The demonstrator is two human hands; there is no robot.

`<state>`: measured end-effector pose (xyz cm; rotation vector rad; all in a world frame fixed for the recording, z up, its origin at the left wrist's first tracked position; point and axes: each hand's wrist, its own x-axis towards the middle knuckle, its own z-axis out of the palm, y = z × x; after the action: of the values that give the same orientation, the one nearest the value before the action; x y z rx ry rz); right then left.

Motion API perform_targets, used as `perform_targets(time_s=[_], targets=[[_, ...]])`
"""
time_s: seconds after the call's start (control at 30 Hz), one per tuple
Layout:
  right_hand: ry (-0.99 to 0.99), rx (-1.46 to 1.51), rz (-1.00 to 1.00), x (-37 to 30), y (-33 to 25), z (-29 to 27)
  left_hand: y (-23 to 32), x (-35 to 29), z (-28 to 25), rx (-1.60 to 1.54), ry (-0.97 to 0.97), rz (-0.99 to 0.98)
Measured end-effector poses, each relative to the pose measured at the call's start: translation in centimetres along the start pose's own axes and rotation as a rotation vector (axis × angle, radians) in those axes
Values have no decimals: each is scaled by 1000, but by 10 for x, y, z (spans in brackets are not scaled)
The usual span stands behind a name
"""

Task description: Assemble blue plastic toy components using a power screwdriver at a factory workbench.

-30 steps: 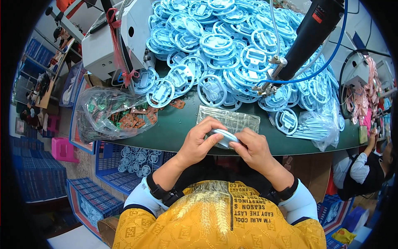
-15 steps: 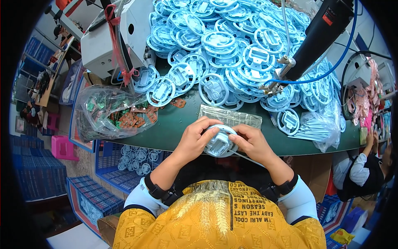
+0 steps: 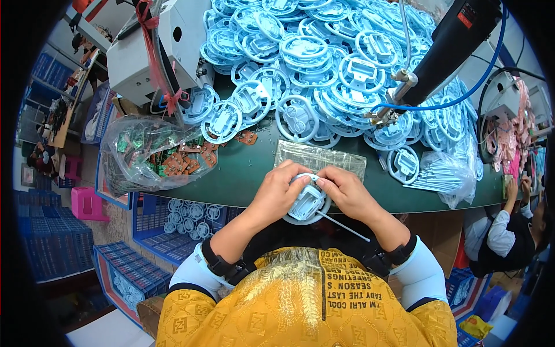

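Note:
My left hand [image 3: 280, 189] and my right hand [image 3: 343, 191] both grip one light blue round plastic part [image 3: 307, 203] just over the near edge of the green table [image 3: 248, 173]. A thin white stick [image 3: 344, 225] pokes out from under the part toward the lower right; which hand holds it I cannot tell. A small clear bag [image 3: 319, 158] of thin sticks lies on the table right behind my fingers.
A big heap of the same blue round parts [image 3: 324, 52] fills the back of the table. A clear bag of small green and orange circuit boards [image 3: 151, 153] lies at left, beside a grey machine [image 3: 155, 49]. A black hanging power tool [image 3: 445, 46] is at right. Another person [image 3: 509, 231] sits at far right. Blue crates [image 3: 173, 225] stand below.
Both hands have drawn the blue part nearer to my body and turned it; the white stick now shows below the part.

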<state>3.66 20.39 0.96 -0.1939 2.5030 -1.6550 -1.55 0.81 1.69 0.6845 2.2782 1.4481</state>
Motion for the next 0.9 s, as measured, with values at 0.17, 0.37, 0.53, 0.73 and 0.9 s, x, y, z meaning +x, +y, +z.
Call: perform_targets(time_s=[0.17,0.37,0.53,0.73,0.9], targets=[[25,-18,13,0,-3,-1,-6,2,6,-5,35,27],[43,81,133,2,3,-2,-13,7,15,-91,60,2],[-7,163,262,3,26,4,-22,9,19,-145,17,-197],[-22,189,275,4,24,5,-27,10,18,-157,11,-212],[-41,193,290,6,28,5,-28,11,18,-149,1,-220]])
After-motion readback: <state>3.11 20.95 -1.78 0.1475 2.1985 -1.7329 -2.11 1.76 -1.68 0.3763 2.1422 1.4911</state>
